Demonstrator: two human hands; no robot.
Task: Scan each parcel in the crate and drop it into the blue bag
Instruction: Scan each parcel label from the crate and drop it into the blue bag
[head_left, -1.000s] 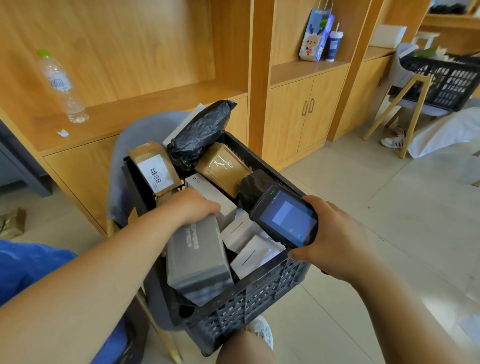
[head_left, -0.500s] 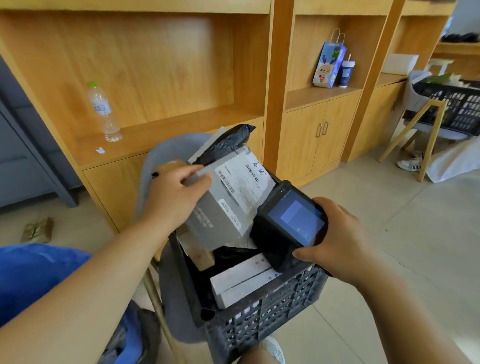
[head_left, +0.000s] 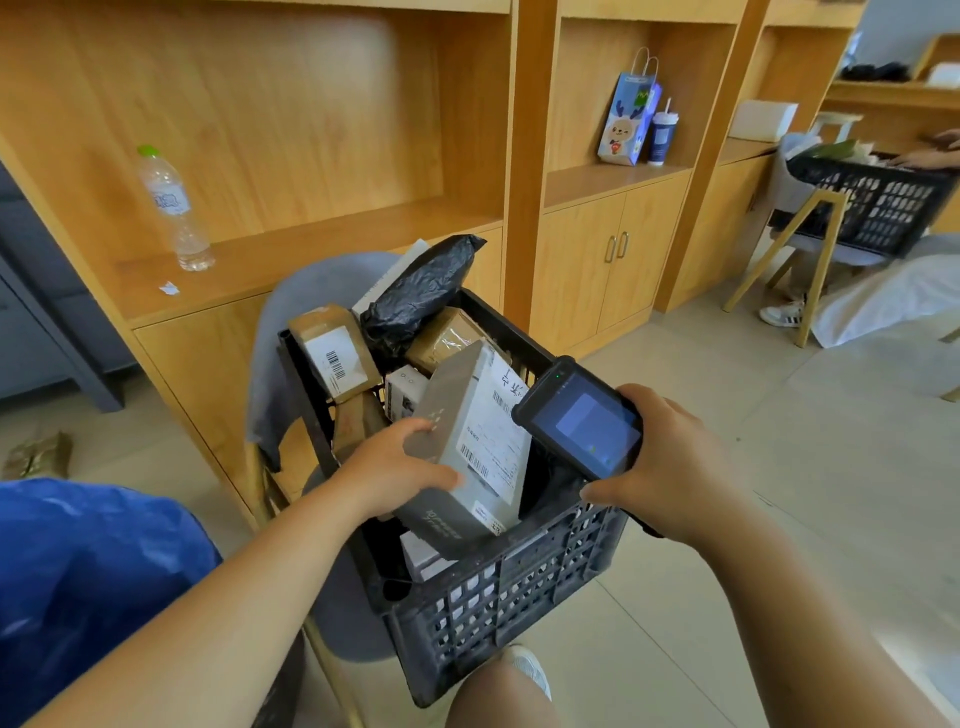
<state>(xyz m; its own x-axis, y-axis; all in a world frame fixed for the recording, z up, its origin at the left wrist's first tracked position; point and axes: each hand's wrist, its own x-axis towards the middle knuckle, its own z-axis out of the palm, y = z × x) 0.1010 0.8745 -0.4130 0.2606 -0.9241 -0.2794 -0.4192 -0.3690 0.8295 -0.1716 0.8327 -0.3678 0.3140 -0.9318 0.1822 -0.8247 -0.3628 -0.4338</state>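
Here, grey parcel (head_left: 457, 415) beside scanner (head_left: 587, 426).

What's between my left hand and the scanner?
The grey box, gripped by the left hand, with its labelled face beside the scanner in the right hand. Head view shows it.

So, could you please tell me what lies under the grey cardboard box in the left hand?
Only part of a white box shows beneath the grey cardboard box, inside the black plastic crate; the rest is hidden by it.
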